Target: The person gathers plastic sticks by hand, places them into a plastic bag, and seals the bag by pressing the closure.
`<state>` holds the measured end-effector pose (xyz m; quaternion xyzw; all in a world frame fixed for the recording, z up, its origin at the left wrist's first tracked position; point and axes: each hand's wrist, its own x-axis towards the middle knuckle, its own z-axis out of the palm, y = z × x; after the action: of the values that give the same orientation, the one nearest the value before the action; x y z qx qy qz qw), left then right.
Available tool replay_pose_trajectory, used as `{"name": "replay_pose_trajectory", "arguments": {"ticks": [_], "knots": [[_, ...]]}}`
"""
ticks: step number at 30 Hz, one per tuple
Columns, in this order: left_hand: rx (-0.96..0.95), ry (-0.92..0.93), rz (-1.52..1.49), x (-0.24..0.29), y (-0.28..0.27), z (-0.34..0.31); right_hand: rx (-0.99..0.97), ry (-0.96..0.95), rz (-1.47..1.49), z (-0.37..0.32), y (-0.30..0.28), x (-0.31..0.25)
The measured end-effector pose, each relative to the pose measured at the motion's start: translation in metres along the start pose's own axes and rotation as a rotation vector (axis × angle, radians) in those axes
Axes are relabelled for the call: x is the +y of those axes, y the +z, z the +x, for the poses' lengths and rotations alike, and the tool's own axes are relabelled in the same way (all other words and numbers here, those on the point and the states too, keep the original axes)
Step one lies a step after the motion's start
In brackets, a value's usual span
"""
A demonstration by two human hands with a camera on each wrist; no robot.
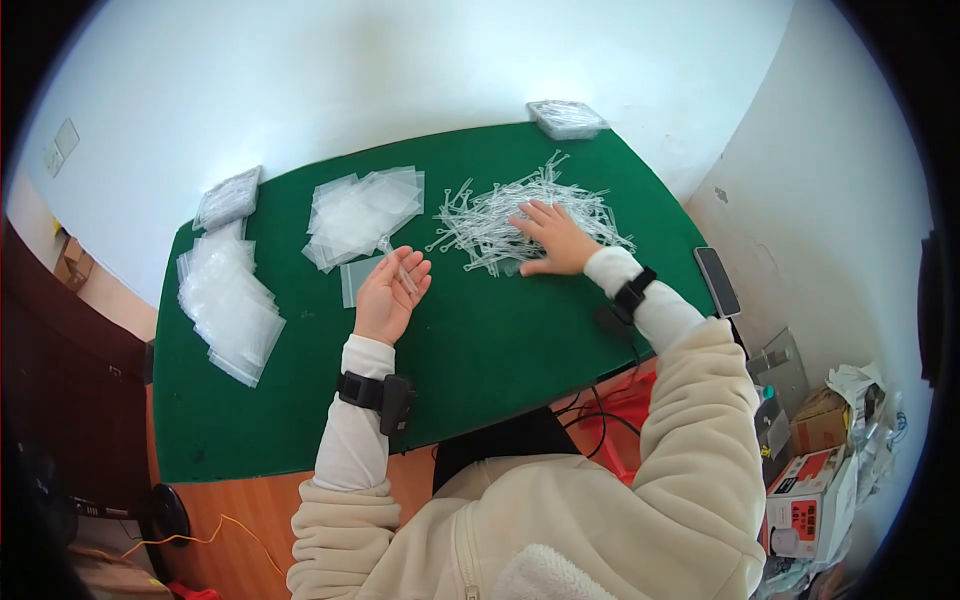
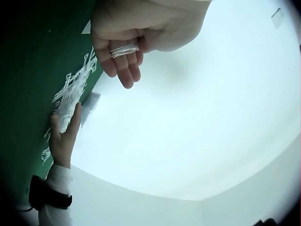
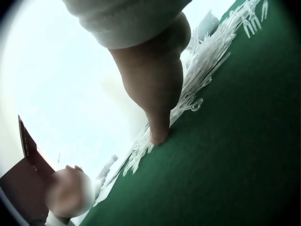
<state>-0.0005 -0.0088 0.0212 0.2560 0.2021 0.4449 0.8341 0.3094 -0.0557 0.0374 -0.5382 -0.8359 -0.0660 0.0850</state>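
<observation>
A broad heap of thin clear plastic sticks with looped ends (image 1: 490, 220) lies on the green table (image 1: 480, 350). My right hand (image 1: 562, 240) rests on the heap's right side, palm down, its fingers spread over the sticks. In the right wrist view its thumb (image 3: 160, 132) reaches down at the heap's near edge. Left of the heap my left hand (image 1: 393, 293) is turned palm up and holds a small bunch of the sticks (image 2: 124, 50) across its fingers. Just beyond it lie a single flat clear bag (image 1: 355, 280) and a pile of clear bags (image 1: 365, 212).
More clear bags (image 1: 235, 305) fan out along the table's left side, below a filled packet (image 1: 228, 198). Another filled packet (image 1: 568, 119) stands at the back edge by the wall. A phone (image 1: 717, 282) lies at the right edge. Boxes (image 1: 810, 500) crowd the floor at right.
</observation>
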Motion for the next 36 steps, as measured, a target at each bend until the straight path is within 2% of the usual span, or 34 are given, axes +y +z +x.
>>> {"name": "replay_pose_trajectory", "arguments": {"ticks": [3, 6, 11, 14, 20, 22, 23, 26, 27, 30, 36], "knots": [[-0.007, 0.006, 0.016, 0.000, -0.002, 0.001, 0.105, 0.080, -0.106, 0.014, 0.005, 0.013], [0.028, 0.015, 0.024, 0.001, -0.004, 0.002, -0.004, 0.161, -0.128, 0.027, 0.000, 0.008], [0.037, 0.009, 0.052, -0.001, -0.003, 0.001, 0.071, 0.280, -0.154, 0.036, 0.010, -0.014], [0.027, 0.009, 0.078, 0.000, -0.002, 0.001, 0.075, 0.428, -0.138, 0.038, 0.008, -0.026], [0.048, 0.009, 0.107, 0.000, -0.002, 0.001, 0.311, 0.353, -0.155, 0.031, 0.013, -0.021], [0.055, 0.009, 0.108, 0.001, -0.001, 0.001, 0.423, 0.300, -0.130, 0.029, -0.001, -0.015], [0.053, 0.000, 0.108, 0.000, -0.001, -0.001, 0.419, 0.309, -0.132, 0.026, -0.009, -0.013], [0.057, 0.015, 0.117, 0.000, 0.000, -0.001, 0.607, 0.295, -0.132, 0.018, -0.045, -0.007], [0.047, 0.008, 0.117, 0.000, -0.001, 0.000, 0.608, 0.303, -0.141, 0.016, -0.056, -0.004], [0.036, 0.012, 0.098, -0.001, -0.006, 0.003, 0.741, 0.311, -0.232, 0.008, -0.090, 0.004], [-0.009, 0.018, 0.089, -0.002, -0.014, 0.007, 0.830, 0.302, -0.535, -0.005, -0.164, 0.022]]}}
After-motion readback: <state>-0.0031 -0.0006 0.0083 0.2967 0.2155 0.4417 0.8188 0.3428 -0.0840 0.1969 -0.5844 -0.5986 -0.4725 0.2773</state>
